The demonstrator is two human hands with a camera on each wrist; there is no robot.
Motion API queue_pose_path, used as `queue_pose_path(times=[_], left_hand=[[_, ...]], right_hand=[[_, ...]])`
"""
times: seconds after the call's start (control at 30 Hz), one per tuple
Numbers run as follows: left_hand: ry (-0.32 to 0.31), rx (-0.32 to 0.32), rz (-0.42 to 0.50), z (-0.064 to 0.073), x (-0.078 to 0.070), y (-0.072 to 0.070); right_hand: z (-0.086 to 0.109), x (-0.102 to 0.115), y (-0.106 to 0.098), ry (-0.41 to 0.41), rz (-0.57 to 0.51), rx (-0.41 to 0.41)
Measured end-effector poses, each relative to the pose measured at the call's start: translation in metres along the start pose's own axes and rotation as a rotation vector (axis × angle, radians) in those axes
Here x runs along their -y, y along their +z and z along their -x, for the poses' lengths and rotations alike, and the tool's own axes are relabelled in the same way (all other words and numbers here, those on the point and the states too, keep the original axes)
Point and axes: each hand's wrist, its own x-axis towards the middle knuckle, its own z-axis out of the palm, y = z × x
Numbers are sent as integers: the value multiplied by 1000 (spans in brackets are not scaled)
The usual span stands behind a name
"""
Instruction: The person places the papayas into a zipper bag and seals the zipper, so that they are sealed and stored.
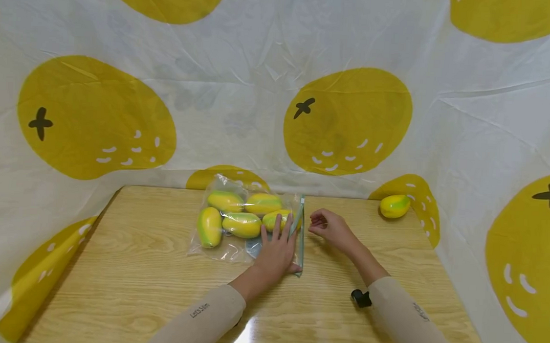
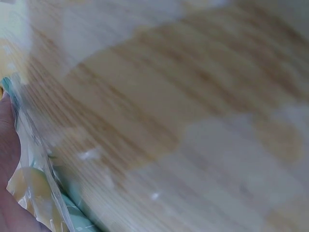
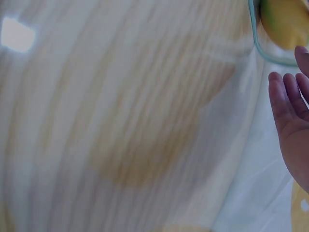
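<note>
A clear zip bag (image 1: 227, 251) lies flat on the table with several yellow-green mangoes (image 1: 242, 225) inside. Its green zip strip (image 1: 301, 244) runs down the right side, a small white slider near the top. Across the strip end of the bag rests my left hand (image 1: 275, 252), its fingers spread and extended over the nearest mango and its thumb by the strip's lower end. Just right of the strip is my right hand (image 1: 331, 229), fingers loosely bent, nothing in them. In the right wrist view, these fingers (image 3: 276, 94) appear below a mango (image 3: 285, 24) framed by the green strip.
One loose mango (image 1: 395, 206) sits at the table's back right corner. The wooden table (image 1: 137, 268) is bounded at the back and sides by a white cloth (image 1: 231, 118) with yellow fruit prints. A small black device (image 1: 360, 298) is at my right wrist.
</note>
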Motion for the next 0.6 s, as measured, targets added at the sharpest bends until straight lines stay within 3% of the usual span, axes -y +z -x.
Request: queue_pose_path(times=[0.23,0.43,0.6], left_hand=[[1,7,8,0,1,1],[20,-36,-17,1,1,2],[20,-35,-30,2,1,3]], right_hand=[[9,-24,-41,-2,67,-70],[20,-40,-84,65,120,-116],[28,-51,-115,117,201,-148]])
